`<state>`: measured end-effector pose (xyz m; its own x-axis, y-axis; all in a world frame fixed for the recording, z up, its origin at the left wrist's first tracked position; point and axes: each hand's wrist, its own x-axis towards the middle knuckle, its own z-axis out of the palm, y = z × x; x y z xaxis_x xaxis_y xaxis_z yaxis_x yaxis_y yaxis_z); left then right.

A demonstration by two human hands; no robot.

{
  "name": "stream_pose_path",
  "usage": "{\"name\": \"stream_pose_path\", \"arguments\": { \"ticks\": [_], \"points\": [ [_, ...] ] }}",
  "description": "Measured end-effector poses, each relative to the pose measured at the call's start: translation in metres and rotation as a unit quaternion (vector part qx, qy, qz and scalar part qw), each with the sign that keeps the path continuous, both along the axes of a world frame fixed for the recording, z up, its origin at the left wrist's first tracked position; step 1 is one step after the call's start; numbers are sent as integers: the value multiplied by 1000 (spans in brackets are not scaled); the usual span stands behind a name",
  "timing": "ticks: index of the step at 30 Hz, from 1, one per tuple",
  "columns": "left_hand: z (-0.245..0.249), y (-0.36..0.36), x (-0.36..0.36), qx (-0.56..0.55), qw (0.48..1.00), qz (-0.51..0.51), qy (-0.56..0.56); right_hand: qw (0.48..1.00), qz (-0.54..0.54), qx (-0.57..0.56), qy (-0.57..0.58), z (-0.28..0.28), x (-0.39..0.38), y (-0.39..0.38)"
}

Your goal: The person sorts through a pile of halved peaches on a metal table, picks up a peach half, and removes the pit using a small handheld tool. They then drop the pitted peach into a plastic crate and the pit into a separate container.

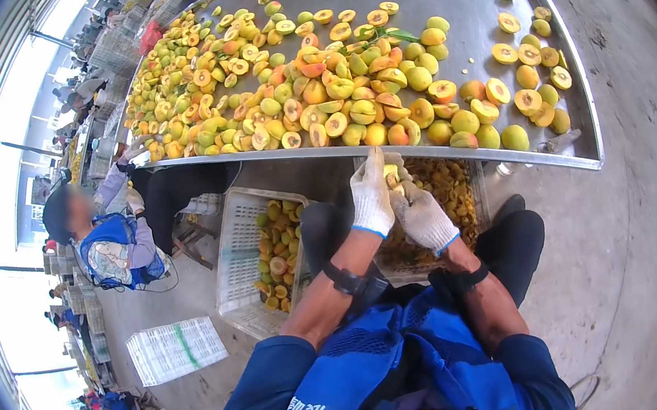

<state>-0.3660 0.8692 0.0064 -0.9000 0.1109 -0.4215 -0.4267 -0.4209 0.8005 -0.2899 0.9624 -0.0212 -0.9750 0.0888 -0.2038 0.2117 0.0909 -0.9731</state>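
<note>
My left hand [371,198], in a white glove, is closed around a yellow-green fruit [392,172] just in front of the metal table's edge. Close beside it on the right, my right hand [423,213], also gloved, has its fingers pressed together at the lower side of the same fruit; whatever is between them is too small to make out. Both hands are over a crate of cut fruit pieces [449,189]. Beyond them, halved and whole yellow-green fruits [338,87] are heaped on the table [477,11].
A white crate [239,254] partly filled with fruit stands left of my legs. An upturned white crate [177,349] lies on the floor farther left. A co-worker [113,241] sits at the table's left side. More people and stacked crates line the far left.
</note>
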Motion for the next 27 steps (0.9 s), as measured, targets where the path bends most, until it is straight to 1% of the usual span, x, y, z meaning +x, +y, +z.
{"name": "stream_pose_path", "arguments": {
  "ticks": [2, 4, 8, 10, 11, 14, 15, 18, 19, 22, 25, 27],
  "points": [
    [1, 0, 2, -5, 1000, -5, 19, 997, 15, -61, -38, 14, 2, 1],
    [3, -1, 2, -33, 998, -14, 45, 993, 32, -94, -68, 22, 4, 4],
    [12, -2, 2, -89, 990, -44, 101, 977, 72, -180, -86, -5, 4, 6],
    [16, -6, 0, -119, 982, -83, 119, 961, 86, -235, -116, 14, 7, 11],
    [18, -7, 0, -132, 978, -104, 127, 962, 84, -232, -119, 19, 9, 11],
    [32, -5, 2, -191, 961, -129, 154, 923, 119, -333, -154, 25, 13, 17],
    [29, -8, 0, -203, 949, -150, 189, 923, 111, -345, -128, 20, 14, 15],
    [27, -11, -5, -179, 935, -189, 241, 875, 125, -441, -152, 16, 17, 19],
    [31, -10, -2, -199, 934, -179, 236, 872, 126, -448, -150, 16, 17, 19],
    [28, -12, -4, -182, 941, -192, 213, 873, 140, -451, -123, 8, 17, 21],
    [29, -8, -1, -159, 957, -166, 178, 892, 65, -432, -114, 4, 19, 16],
    [33, -12, -2, -141, 962, -186, 145, 881, 88, -452, -105, -7, 19, 18]
  ]
}}
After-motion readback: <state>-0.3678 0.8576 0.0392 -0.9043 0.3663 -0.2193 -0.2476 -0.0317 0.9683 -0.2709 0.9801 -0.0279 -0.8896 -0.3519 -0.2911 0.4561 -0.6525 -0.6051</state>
